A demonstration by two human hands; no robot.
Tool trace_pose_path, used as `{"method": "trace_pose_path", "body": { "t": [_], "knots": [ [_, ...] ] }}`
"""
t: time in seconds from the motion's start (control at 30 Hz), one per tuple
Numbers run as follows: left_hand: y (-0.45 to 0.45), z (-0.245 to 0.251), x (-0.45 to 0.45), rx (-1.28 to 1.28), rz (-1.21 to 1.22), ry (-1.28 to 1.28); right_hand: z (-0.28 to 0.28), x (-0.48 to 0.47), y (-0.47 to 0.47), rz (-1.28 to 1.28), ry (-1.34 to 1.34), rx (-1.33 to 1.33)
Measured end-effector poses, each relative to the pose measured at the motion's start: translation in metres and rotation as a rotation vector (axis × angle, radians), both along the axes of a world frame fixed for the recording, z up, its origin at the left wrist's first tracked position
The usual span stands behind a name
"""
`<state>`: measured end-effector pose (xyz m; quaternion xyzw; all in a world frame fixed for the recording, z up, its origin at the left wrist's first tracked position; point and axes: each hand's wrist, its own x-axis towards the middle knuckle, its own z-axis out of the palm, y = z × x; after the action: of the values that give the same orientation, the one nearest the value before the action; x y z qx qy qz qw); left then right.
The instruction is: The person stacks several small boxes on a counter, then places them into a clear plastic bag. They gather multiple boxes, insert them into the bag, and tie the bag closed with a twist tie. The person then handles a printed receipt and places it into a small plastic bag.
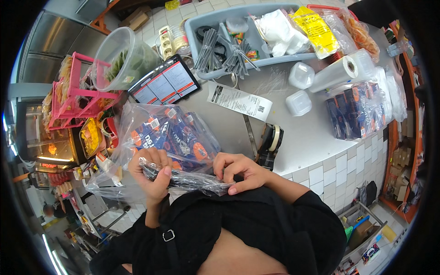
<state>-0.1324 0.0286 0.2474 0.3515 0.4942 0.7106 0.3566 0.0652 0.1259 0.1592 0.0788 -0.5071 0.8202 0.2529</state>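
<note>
A bunched length of transparent plastic (197, 181) stretches between my hands, close to my body. My left hand (151, 173) is closed around its left end, the thumb on top. The fingers of my right hand (242, 172) pinch the right end. Just beyond lies a large transparent plastic bag (120, 147) with several blue and orange printed packs (178, 137) inside. Whether the bunched plastic is part of that bag cannot be told. A black tape dispenser (270, 146) with a roll of tape stands right of my right hand on the steel table (306, 147).
Behind the bag are a tablet (165, 82) and a printed receipt (240, 101). A blue-grey bin (254, 63) holds bundled straws and plastic bags. More wrapped blue packs (357, 111), small tubs (299, 103) and a plastic roll (333, 74) stand right. A pink rack (77, 91) stands left.
</note>
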Motion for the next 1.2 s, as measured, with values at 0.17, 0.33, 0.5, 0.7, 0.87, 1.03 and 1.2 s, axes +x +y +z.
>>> {"method": "trace_pose_path", "body": {
  "t": [0.17,0.33,0.5,0.7,0.87,1.03,1.2],
  "knots": [
    [0.013,0.022,-0.007,0.026,0.113,-0.025,0.011,-0.002,0.008,-0.28,0.098,0.291],
    [0.043,0.033,-0.004,0.192,-0.003,-0.101,0.026,-0.012,0.005,-0.405,0.12,0.247],
    [0.055,0.016,-0.007,-0.277,0.305,0.439,0.043,-0.022,0.027,-0.302,-0.061,-0.662],
    [0.045,0.025,-0.014,-0.242,-0.387,1.274,0.044,-0.018,0.05,-0.138,-0.107,-0.706],
    [0.045,0.042,0.0,-0.491,-0.893,0.714,0.056,-0.014,0.045,0.035,-0.237,-0.392],
    [0.015,0.067,0.009,-0.755,-0.925,1.228,0.089,-0.024,0.068,0.563,-0.306,-0.08],
    [0.004,0.061,0.005,-0.857,-0.941,1.219,0.112,-0.022,0.08,0.354,-0.254,1.024]
  ]
}}
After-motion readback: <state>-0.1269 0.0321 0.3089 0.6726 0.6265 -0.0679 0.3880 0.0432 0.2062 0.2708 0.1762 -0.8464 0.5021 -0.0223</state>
